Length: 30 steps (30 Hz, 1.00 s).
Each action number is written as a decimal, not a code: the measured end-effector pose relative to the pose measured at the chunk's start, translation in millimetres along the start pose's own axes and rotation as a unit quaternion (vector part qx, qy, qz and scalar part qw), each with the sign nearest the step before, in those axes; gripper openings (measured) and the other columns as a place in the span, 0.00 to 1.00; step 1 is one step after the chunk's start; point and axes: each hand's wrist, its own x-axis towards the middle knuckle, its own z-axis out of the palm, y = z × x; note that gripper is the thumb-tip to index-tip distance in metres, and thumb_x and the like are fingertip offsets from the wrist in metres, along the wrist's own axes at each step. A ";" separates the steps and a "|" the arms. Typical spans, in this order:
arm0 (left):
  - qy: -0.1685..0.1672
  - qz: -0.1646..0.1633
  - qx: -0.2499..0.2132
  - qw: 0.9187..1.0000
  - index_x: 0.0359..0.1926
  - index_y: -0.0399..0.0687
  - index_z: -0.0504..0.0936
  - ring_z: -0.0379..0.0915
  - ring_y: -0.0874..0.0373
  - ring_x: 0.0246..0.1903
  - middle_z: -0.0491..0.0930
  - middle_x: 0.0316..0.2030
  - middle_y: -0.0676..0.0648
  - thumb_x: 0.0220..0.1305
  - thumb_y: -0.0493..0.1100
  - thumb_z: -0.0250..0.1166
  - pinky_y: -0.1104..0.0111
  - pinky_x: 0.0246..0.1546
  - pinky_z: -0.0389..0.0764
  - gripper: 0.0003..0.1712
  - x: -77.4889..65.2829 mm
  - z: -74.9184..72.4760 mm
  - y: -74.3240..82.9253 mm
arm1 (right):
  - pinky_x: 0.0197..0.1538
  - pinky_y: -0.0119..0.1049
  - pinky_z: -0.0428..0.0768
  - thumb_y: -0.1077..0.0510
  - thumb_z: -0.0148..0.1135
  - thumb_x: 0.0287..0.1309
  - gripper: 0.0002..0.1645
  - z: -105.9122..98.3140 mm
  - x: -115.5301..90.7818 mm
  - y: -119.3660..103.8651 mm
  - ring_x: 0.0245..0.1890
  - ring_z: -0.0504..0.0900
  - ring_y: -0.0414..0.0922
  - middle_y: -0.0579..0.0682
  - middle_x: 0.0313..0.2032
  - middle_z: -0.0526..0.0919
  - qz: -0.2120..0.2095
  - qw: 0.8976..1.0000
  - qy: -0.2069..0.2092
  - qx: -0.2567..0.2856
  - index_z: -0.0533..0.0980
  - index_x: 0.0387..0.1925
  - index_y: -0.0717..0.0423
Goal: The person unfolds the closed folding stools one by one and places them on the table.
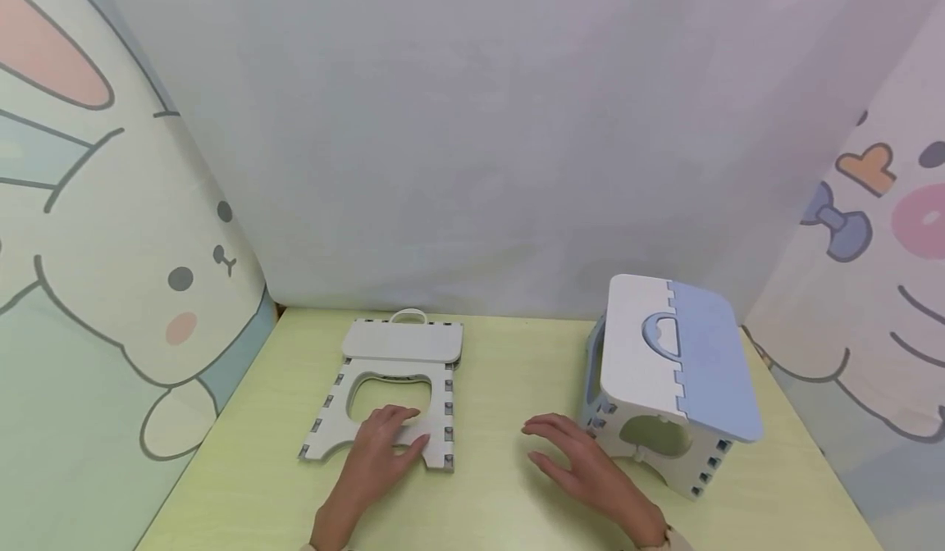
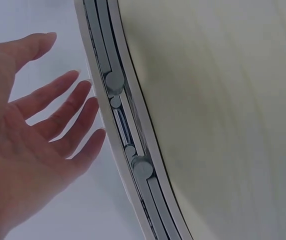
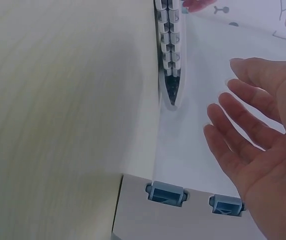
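A white-grey folding step stool (image 1: 402, 342) lies folded flat on the table at the left. My left hand (image 1: 376, 461) is over its near part with fingers spread; in the left wrist view the fingertips come close to the stool's edge (image 2: 125, 125), and I cannot tell whether they touch. A second folding stool (image 1: 642, 346), with a white and blue top, stands unfolded at the right. Just left of its legs, my right hand (image 1: 591, 469) hovers with loosely bent fingers and holds nothing. Blue hinges (image 3: 167, 194) of this stool show below that hand in the right wrist view.
The pale yellow-green table (image 1: 517, 371) extends between the two stools. A plain light curtain (image 1: 472, 141) hangs behind it. Side panels with a cartoon rabbit (image 1: 140, 248) and another cartoon figure (image 1: 871, 289) stand at left and right.
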 end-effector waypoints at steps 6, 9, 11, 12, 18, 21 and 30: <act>-0.001 0.003 0.013 1.000 0.43 0.45 0.83 0.74 0.52 0.42 0.80 0.40 0.48 0.45 0.46 0.76 0.57 0.40 0.75 0.22 -1.5 -3.1 -6.0 | 0.56 0.27 0.71 0.60 0.67 0.56 0.25 6.1 7.5 0.9 0.54 0.74 0.41 0.46 0.53 0.75 0.006 1.000 -0.024 0.000 0.73 0.56 0.46; 0.002 0.009 0.022 1.000 0.43 0.45 0.83 0.75 0.52 0.41 0.80 0.40 0.48 0.45 0.45 0.76 0.57 0.40 0.75 0.22 -2.3 -4.1 -8.4 | 0.55 0.29 0.73 0.61 0.67 0.55 0.25 8.8 10.5 2.2 0.53 0.74 0.43 0.47 0.52 0.75 -0.002 1.000 -0.025 0.000 0.74 0.55 0.49; 0.001 0.007 0.024 1.000 0.43 0.45 0.83 0.74 0.52 0.42 0.80 0.40 0.48 0.45 0.45 0.76 0.57 0.40 0.75 0.22 -2.9 -4.8 -10.0 | 0.55 0.30 0.73 0.61 0.67 0.55 0.24 10.4 12.4 3.0 0.53 0.74 0.43 0.47 0.52 0.75 -0.005 1.000 -0.027 -0.001 0.74 0.54 0.51; 0.000 0.005 0.025 1.000 0.43 0.45 0.83 0.74 0.52 0.42 0.80 0.40 0.48 0.45 0.45 0.76 0.57 0.40 0.75 0.22 -3.2 -5.3 -10.7 | 0.55 0.30 0.73 0.61 0.67 0.55 0.24 11.1 13.2 3.4 0.53 0.74 0.43 0.47 0.52 0.75 -0.004 1.000 -0.029 -0.002 0.74 0.54 0.51; -0.002 0.007 0.032 0.999 0.43 0.44 0.83 0.75 0.52 0.40 0.80 0.39 0.48 0.43 0.46 0.77 0.56 0.39 0.76 0.23 -4.5 -7.6 -16.4 | 0.55 0.33 0.75 0.59 0.67 0.56 0.23 15.8 19.1 4.8 0.55 0.73 0.42 0.48 0.53 0.75 0.000 0.999 -0.046 -0.003 0.74 0.55 0.53; 0.001 0.017 0.037 0.999 0.42 0.44 0.83 0.75 0.52 0.39 0.80 0.38 0.47 0.42 0.46 0.77 0.56 0.38 0.76 0.24 -5.5 -8.5 -20.1 | 0.54 0.34 0.76 0.59 0.67 0.56 0.23 18.0 22.1 5.1 0.56 0.73 0.42 0.48 0.54 0.74 0.002 0.999 -0.050 -0.009 0.74 0.55 0.53; -0.013 0.006 0.050 0.999 0.42 0.43 0.83 0.75 0.49 0.40 0.79 0.38 0.46 0.41 0.46 0.78 0.53 0.39 0.76 0.25 -8.5 -14.7 -26.3 | 0.53 0.35 0.77 0.57 0.66 0.58 0.23 25.2 31.1 4.7 0.56 0.72 0.40 0.46 0.55 0.73 0.006 0.997 -0.071 -0.017 0.74 0.55 0.53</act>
